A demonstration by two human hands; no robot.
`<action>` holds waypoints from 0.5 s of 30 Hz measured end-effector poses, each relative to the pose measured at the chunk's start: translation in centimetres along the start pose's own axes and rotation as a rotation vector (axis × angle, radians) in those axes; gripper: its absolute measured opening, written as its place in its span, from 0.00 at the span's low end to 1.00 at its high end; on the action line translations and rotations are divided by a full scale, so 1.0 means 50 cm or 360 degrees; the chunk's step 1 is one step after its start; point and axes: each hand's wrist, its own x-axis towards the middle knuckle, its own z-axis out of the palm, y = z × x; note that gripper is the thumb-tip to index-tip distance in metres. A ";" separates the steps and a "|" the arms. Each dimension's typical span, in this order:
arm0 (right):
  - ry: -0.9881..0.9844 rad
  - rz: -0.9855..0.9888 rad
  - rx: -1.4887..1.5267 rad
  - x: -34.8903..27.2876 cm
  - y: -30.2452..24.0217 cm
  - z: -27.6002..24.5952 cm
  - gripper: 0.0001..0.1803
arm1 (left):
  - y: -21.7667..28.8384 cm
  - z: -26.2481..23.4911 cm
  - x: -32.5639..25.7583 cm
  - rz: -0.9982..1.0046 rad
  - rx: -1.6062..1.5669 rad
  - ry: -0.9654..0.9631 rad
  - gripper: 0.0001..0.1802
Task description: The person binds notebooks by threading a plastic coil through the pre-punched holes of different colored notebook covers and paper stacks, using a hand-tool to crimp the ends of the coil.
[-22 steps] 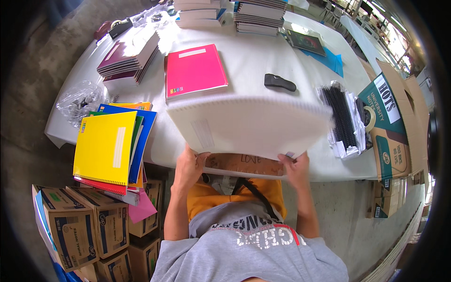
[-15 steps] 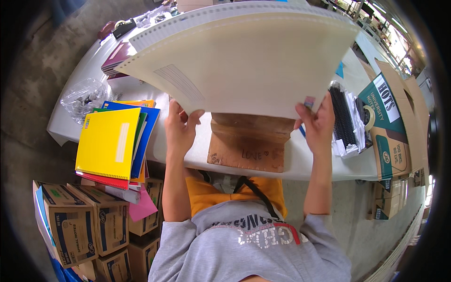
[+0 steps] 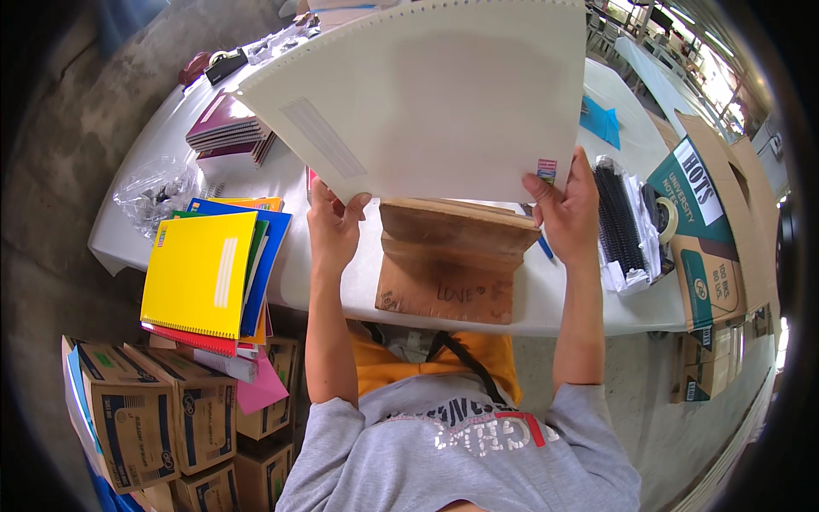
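My left hand [image 3: 335, 226] and my right hand [image 3: 565, 209] hold an unbound notebook [image 3: 426, 111] up by its near corners, thumbs on top. Its pale cover faces me, with printed label lines on the left and a small coloured mark by my right thumb. Punched holes run along its far edge, and no coil shows in them. Just below the notebook's near edge, a stepped brown wooden block [image 3: 445, 286] with handwriting on it sits at the front of the white-covered table [image 3: 358, 282]; the notebook hides its far part.
On the left lie a pile of spiral notebooks, yellow one on top [image 3: 200, 273], maroon notebooks [image 3: 223, 119] and a clear plastic bag [image 3: 158, 192]. Black binding coils [image 3: 621, 218], a tape roll [image 3: 667, 219] and an open carton [image 3: 712, 230] stand right. Cardboard boxes [image 3: 132, 422] are stacked lower left.
The notebook has shifted left and tilted, and its layered, fanned edges have come together. Both hands keep hold of it. More of the wooden block and the maroon notebooks shows.
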 end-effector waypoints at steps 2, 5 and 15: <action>0.0030 -0.0023 -0.0044 -0.003 0.021 -0.005 0.13 | -0.019 0.011 -0.003 0.0000 -0.0012 -0.0035 0.14; 0.0014 -0.0002 -0.0029 -0.025 0.052 -0.018 0.14 | -0.053 0.014 -0.018 -0.0008 0.0061 -0.0089 0.16; 0.0138 0.0486 0.0026 0.005 0.190 -0.200 0.20 | -0.133 -0.025 -0.097 -0.0098 0.0569 -0.0178 0.15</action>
